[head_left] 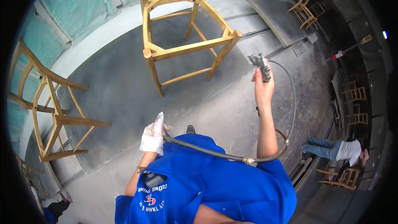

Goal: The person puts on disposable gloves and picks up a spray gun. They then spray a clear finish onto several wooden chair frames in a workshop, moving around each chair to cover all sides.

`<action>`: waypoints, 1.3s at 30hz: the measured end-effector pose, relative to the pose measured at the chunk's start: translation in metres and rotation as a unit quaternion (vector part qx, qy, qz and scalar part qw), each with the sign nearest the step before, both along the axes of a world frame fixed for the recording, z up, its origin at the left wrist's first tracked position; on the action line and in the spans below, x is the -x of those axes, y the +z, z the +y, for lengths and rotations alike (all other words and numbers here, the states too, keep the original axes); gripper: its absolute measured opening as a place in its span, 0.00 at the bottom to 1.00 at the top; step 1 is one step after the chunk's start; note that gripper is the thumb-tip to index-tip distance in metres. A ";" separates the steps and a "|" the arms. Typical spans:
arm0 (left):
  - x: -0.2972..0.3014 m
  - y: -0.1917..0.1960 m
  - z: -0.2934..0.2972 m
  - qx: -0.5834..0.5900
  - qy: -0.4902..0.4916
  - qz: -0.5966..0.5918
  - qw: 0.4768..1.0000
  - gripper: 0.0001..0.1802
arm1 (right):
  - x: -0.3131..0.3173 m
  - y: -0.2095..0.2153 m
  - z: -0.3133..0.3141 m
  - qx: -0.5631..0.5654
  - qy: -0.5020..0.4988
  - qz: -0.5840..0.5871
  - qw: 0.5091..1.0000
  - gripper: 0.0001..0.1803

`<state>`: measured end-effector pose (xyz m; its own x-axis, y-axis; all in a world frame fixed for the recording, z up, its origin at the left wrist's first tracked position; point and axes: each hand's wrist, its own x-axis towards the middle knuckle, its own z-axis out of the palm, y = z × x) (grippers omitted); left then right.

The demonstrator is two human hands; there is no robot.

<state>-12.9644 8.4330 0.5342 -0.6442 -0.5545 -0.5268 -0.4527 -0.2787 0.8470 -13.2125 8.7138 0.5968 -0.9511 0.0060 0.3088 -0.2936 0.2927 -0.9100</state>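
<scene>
- Spray gun point(261, 67) sits at two o'clock, raised in your right hand point(263, 89), fingers clamped round its grip, apparently so the nozzle faces the wooden chair frame point(186, 37) at twelve o'clock.
- Your gloved left hand point(152, 137) has fingers closed on the hose point(207, 152), holding it off your body.
- Nozzle tip is too small to read; the second chair frame point(49, 103) at nine o'clock is bent by the lens.

The right hand point(263, 84) is raised on an outstretched bare forearm, fingers closed in a grip. The left hand point(153, 136), in a thin clear glove, is bent close to the chest, fingers curled.
</scene>
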 end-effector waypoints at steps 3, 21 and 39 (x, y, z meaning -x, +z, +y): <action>0.000 0.003 0.000 -0.011 -0.008 -0.012 1.000 0.34 | -0.015 -0.008 -0.017 0.056 0.078 -0.038 0.995 0.29; -0.041 0.013 -0.001 0.011 0.098 0.016 0.995 0.32 | -0.091 0.010 -0.109 0.270 0.273 -0.253 0.888 0.14; -0.123 0.009 -0.018 0.101 0.169 -0.152 0.969 0.34 | -0.077 -0.295 -0.188 0.044 0.106 -0.335 0.935 0.29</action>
<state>-12.8418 8.4154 0.5429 -0.2412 -0.8174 -0.5231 -0.6013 -0.2972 0.7417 -13.1359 8.5262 0.3016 -0.9136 -0.2077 -0.3495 0.3081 0.2072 -0.9285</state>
